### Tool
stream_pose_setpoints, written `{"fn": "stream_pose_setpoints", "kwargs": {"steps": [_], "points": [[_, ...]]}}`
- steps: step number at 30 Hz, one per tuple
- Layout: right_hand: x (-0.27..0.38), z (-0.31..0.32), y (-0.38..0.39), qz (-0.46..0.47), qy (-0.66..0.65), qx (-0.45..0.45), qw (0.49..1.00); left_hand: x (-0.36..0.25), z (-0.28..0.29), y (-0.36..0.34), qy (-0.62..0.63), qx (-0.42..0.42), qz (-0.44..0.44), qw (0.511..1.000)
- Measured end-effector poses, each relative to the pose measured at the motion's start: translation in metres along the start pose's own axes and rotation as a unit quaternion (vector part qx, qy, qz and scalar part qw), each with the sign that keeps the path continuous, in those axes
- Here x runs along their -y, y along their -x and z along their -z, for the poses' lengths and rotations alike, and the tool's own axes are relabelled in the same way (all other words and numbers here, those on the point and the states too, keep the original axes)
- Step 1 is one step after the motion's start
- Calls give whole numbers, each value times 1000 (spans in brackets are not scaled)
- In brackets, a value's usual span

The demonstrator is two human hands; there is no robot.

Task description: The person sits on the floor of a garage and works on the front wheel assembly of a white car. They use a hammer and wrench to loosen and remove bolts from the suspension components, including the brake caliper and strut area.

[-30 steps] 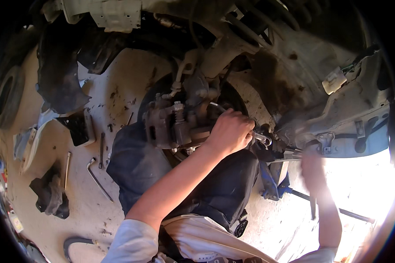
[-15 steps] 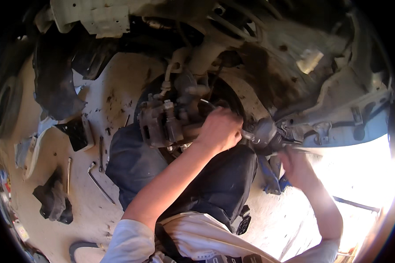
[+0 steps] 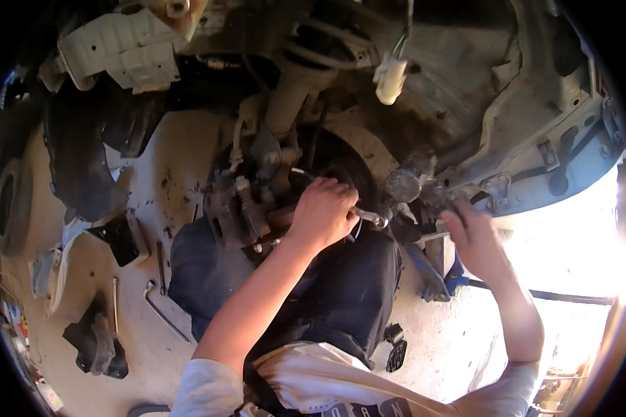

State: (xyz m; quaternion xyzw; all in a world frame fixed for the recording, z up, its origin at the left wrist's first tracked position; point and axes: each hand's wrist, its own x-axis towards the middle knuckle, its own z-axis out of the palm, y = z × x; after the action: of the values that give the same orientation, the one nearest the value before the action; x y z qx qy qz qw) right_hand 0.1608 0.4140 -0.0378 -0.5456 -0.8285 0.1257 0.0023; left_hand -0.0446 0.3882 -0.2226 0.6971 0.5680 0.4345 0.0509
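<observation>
My left hand (image 3: 325,212) is closed around a wrench (image 3: 374,219). The wrench's ring-like end comes out to the right of my fist, beside a round metal joint (image 3: 403,186); a thin pale tip shows above my knuckles. Just left of this hand sits a brake caliper (image 3: 235,214), below the strut (image 3: 290,104). On the right, my right hand (image 3: 476,240) reaches up to the car's metal underside, fingers curled at a bracket (image 3: 497,189). Whatever it grips there is hidden.
A white connector (image 3: 391,82) hangs from a wire overhead. A blue stand (image 3: 431,274) is below my right hand. Left on the floor lie a bent wrench (image 3: 165,313), a straight bar (image 3: 115,306) and a dark plastic piece (image 3: 94,340). A tire (image 3: 12,208) stands far left.
The view has shifted, showing more of the coil spring and wheel well. My left hand still grips the wrench. My right hand has risen a little toward the bracket.
</observation>
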Motion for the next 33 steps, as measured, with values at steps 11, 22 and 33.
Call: {"fn": "stream_pose_setpoints", "kwargs": {"steps": [11, 22, 33], "points": [[-4, -9, 20, -27, 24, 76, 996, -1, -2, -5, -6, 9, -23, 1000], [-19, -48, 36, 14, -40, 18, 999, 0, 0, 0, -25, 16, -20, 999], [-58, -129, 70, -201, -378, 28, 903, -5, 21, 13, -82, 35, -50, 995]]}}
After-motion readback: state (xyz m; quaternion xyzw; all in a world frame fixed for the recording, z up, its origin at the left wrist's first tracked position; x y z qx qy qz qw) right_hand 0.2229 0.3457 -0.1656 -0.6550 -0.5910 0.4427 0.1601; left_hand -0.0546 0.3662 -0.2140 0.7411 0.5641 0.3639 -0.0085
